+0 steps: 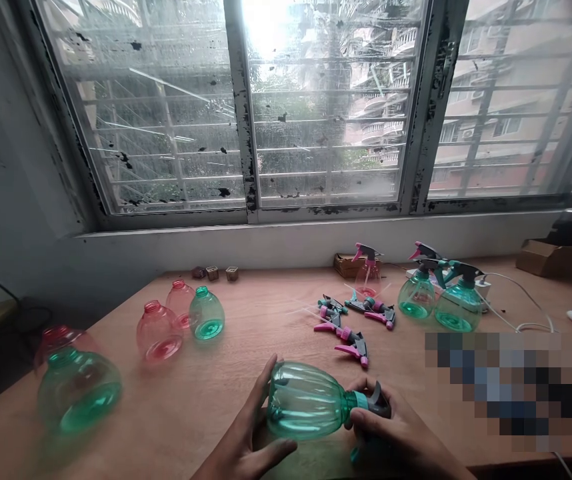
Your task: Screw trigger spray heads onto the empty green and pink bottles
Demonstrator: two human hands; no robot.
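Observation:
A green plastic spray bottle (pixel 306 400) lies on its side at the near edge of the wooden table (pixel 266 320). My left hand (pixel 246 440) cups its base, fingers curved round it. My right hand (pixel 391 433) is closed on the grey spray head (pixel 379 399) at the bottle's neck. Several loose pink-and-grey spray heads (pixel 351 327) lie just beyond the bottle.
Empty bottles stand at left: two pink (pixel 159 333), one green (pixel 207 313), and a large green one (pixel 79 390) at the near left edge. Three assembled spray bottles (pixel 436 293) stand at right by white cables (pixel 531 307). A cardboard box (pixel 556 257) sits far right.

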